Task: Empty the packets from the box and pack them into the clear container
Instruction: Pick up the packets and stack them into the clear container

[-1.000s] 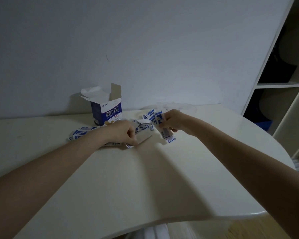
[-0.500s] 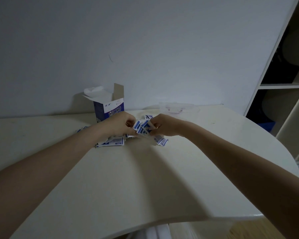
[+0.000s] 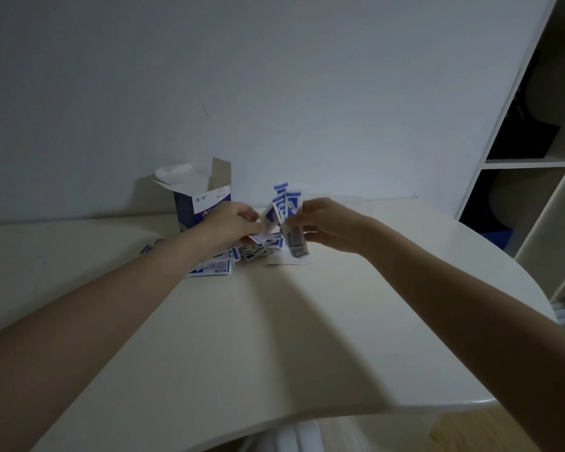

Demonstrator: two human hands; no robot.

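Holding a fan of white-and-blue packets (image 3: 286, 203) upright at the centre of the frame, both hands meet just above the surface (image 3: 274, 337). The packets are small flat sachets with a blue band and a toothed top edge; some point up, and one darker packet hangs down below the right hand (image 3: 323, 223). More of the same packets lie in a loose pile (image 3: 229, 259) on the surface, just under and to the left of the hands, some face up with blue print.

The left hand (image 3: 232, 221) has its fingers curled on the lower ends of the held packets. The right hand pinches them from the other side, with its thumb toward the camera. Both forearms reach in from the bottom corners of the frame.

The box (image 3: 203, 197) stands open just behind the left hand, with its flaps up, near the wall. The clear container (image 3: 356, 199) is faint behind the right hand; its outline is hard to tell.

The surface has a curved near edge, and a wide bare part lies between the forearms. A shelf unit (image 3: 535, 164) stands at the right.
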